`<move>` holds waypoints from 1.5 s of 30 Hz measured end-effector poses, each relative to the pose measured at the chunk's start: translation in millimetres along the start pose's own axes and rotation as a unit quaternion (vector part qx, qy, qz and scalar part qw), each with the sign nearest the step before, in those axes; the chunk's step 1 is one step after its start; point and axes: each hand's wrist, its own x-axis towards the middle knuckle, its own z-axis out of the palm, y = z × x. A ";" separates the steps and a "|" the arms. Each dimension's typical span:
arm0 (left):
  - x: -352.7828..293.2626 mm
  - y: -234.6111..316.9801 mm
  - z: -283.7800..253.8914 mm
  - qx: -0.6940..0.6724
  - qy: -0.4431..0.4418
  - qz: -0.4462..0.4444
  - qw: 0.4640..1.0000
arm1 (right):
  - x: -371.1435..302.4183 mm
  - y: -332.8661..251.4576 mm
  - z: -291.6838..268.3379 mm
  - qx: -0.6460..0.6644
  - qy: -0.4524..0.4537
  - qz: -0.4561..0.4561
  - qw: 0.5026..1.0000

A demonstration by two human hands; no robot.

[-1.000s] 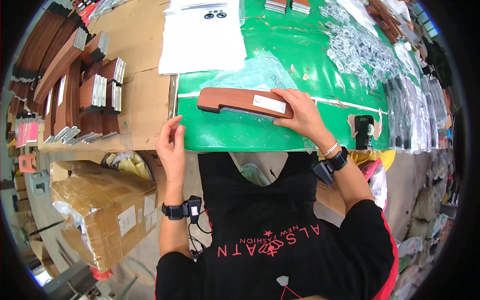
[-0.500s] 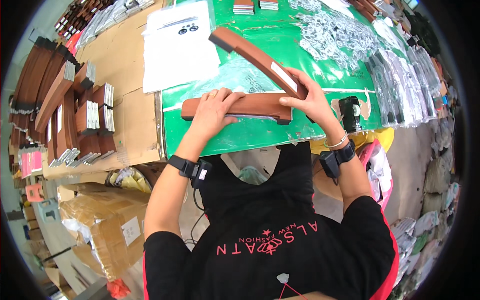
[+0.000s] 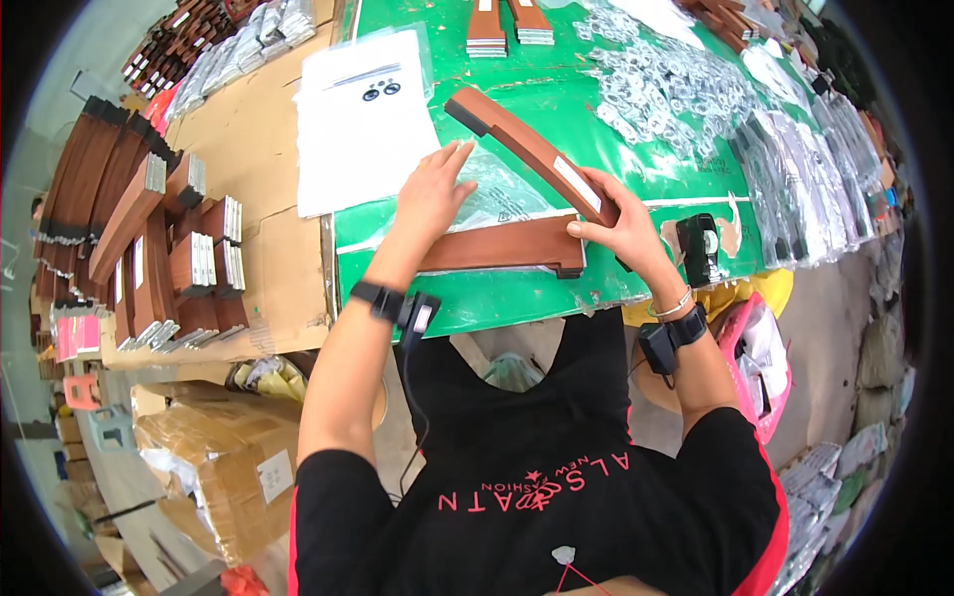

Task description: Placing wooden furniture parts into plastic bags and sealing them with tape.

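My right hand [image 3: 628, 226] grips the near end of a slightly curved brown wooden armrest-like piece [image 3: 542, 151] with a white label, tilted up and away to the left. A second brown piece [image 3: 497, 246], with a notched dark end, lies crosswise on the green tabletop [image 3: 447, 303] below it. My left hand [image 3: 431, 194] is lifted off that piece, fingers stretched out and holding nothing. Beside its fingertips a clear plastic bag [image 3: 494, 191] lies flat; its far side runs under the raised piece.
White sheets in a clear sleeve [image 3: 363, 139] lie at the far left. Stacks of brown pieces [image 3: 164, 263] stand on cardboard. To the right are a heap of small clear packets [image 3: 666, 74], a black tape dispenser [image 3: 701, 248] and plastic-wrapped bundles [image 3: 805, 179].
My left hand has let go of the lying piece and moved up toward the plastic bag, fingers opening. My right hand still grips the raised piece. The whole view has shifted slightly.
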 end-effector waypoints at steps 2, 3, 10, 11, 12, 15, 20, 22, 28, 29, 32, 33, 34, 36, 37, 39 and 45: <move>20.8 -9.2 15.4 0.004 -0.021 -0.028 0.999 | -0.4 2.6 1.0 0.006 -0.003 0.010 1.000; 28.3 -12.0 21.0 0.066 -0.054 -0.048 0.995 | 7.1 3.4 1.4 0.010 0.003 -0.013 1.000; 9.1 13.9 -7.9 0.021 -0.006 -0.079 0.997 | 13.7 10.7 -10.1 0.050 0.002 -0.011 0.999; -6.3 27.5 -18.5 0.030 0.031 -0.051 0.998 | 13.0 10.5 -10.3 0.028 0.011 -0.016 0.999; -25.1 46.1 -34.3 0.016 0.044 -0.050 0.998 | 15.7 6.2 -11.4 0.028 0.000 -0.003 1.000; -77.7 91.2 -42.8 0.080 0.051 -0.001 0.995 | 11.3 -5.2 -11.7 0.002 -0.024 -0.011 1.000; -133.1 94.6 -5.1 0.083 0.029 -0.021 0.996 | 26.4 -29.1 31.2 -0.107 -0.054 -0.135 0.984; -134.3 96.9 1.5 0.079 0.065 -0.039 0.994 | 25.7 -33.5 44.0 -0.156 -0.073 -0.183 0.968; -134.6 101.5 -2.6 0.077 0.069 -0.016 0.995 | 22.4 -36.8 64.9 -0.240 -0.121 -0.207 0.941; -134.7 101.8 -4.5 0.073 0.062 -0.019 0.995 | 21.5 -29.4 65.8 -0.241 -0.129 -0.223 0.936; -136.3 102.8 -2.7 0.043 0.085 -0.028 0.995 | 17.8 -14.3 66.5 -0.243 -0.150 -0.229 0.931; -138.7 103.1 -3.9 0.046 0.085 -0.028 0.995 | 16.4 -12.4 66.5 -0.246 -0.161 -0.218 0.930; -141.6 104.9 -5.5 0.039 0.078 -0.037 0.996 | 14.9 -12.3 66.5 -0.238 -0.166 -0.215 0.932; -142.9 108.4 -10.2 0.027 0.080 -0.045 0.995 | 12.7 -17.5 65.2 -0.258 -0.172 -0.208 0.928; -141.8 108.3 -14.0 0.032 0.082 -0.042 0.995 | 13.1 -19.5 64.9 -0.279 -0.177 -0.199 0.922; -141.8 109.0 -23.0 -0.039 0.060 -0.049 0.996 | 9.3 -15.5 70.0 -0.287 -0.169 -0.205 0.920; -72.5 148.2 -152.1 -0.255 0.071 0.111 0.958 | 8.1 -11.6 69.0 -0.303 -0.185 -0.227 0.907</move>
